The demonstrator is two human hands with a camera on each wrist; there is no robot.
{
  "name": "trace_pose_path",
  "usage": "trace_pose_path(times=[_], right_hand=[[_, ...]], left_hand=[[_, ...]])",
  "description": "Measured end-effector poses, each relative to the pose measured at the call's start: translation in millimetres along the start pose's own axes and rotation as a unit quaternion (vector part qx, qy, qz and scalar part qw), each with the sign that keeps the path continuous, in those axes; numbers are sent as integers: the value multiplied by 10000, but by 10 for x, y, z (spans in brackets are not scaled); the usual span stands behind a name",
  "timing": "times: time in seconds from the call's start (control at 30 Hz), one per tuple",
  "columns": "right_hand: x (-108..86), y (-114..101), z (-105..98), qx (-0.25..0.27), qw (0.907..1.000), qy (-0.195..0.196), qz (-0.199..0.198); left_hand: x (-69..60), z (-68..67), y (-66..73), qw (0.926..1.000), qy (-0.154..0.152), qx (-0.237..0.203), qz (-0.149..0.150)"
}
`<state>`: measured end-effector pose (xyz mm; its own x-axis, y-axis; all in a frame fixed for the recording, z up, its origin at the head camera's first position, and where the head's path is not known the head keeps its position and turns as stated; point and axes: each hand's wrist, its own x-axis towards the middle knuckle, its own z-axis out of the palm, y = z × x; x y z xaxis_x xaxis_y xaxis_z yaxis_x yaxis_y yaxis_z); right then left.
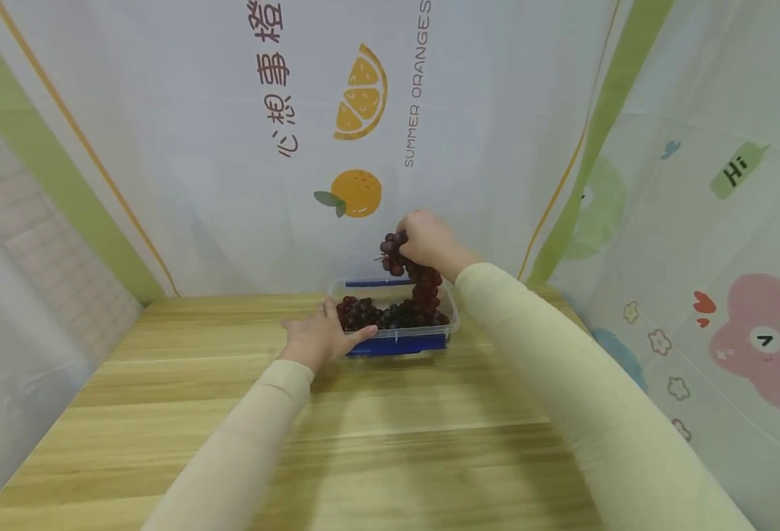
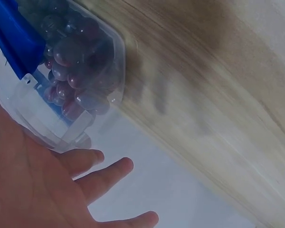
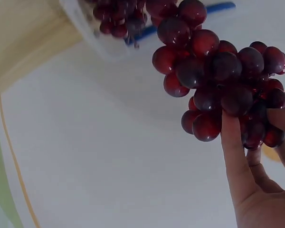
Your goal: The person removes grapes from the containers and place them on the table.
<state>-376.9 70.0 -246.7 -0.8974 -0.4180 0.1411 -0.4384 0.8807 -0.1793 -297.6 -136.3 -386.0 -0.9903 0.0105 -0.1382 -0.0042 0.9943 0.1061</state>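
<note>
Grapes (image 1: 358,313) in container (image 1: 416,332) on table (image 1: 390,442)

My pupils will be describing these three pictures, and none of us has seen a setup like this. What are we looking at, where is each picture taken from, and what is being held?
There is no robot here: a person works with a bare left hand and right hand. The wide picture comes from a camera worn on the head, looking forward and down. The other two come from a camera on each wrist, showing that hand close up.

On the wooden table stands a clear box with dark grapes in it. The right hand holds up a bunch; whether its lower end touches the other grapes is hard to tell. The left hand is at the box's left end.
</note>
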Motion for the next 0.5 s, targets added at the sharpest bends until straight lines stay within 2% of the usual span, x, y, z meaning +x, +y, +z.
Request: trace_pose_path(times=[0.27, 0.5], right_hand=[[-73, 142, -329, 53, 9994, 102, 323], [-178, 351, -483, 113, 9981, 200, 566]], left_hand=[[-3, 8, -6, 10000, 54, 63, 27], [-27, -19, 10, 9998, 72, 135, 84]])
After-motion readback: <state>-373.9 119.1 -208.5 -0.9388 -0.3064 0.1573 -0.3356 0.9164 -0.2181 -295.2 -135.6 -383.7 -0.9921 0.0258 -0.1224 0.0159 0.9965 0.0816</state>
